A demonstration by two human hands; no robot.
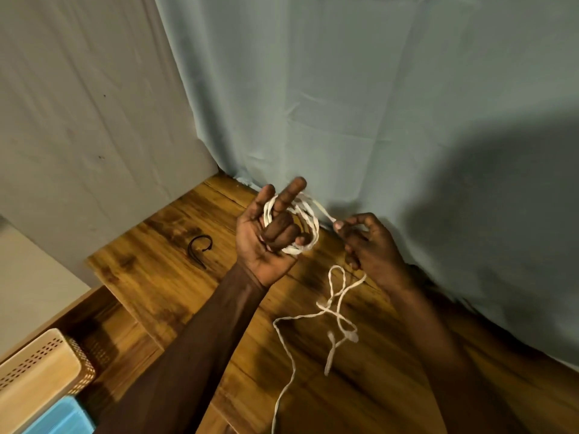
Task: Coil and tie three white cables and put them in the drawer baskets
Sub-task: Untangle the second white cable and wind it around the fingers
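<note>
1. while the left hand (pixel 269 236) is held palm-up above the wooden surface (pixel 163 277), a white cable (pixel 308 227) sits wound in a few loops around its raised fingers, so that grip is basically acting as a spool with the coil hooked on it.
2. the right hand (pixel 366 242) is just to the right of the coil, pinching the running strand between thumb and fingertips, clenched on the cable.
3. key relation: the short taut bit runs from the coil rightward and slightly down to the right grip, and the loose tail drops from there onto the surface, trailing toward the viewer.
4. looks like the next wrap needs the right hand to carry the strand back over the left fingers.
5. a drawer basket (pixel 40 368) sits well off to the lower left.
</note>
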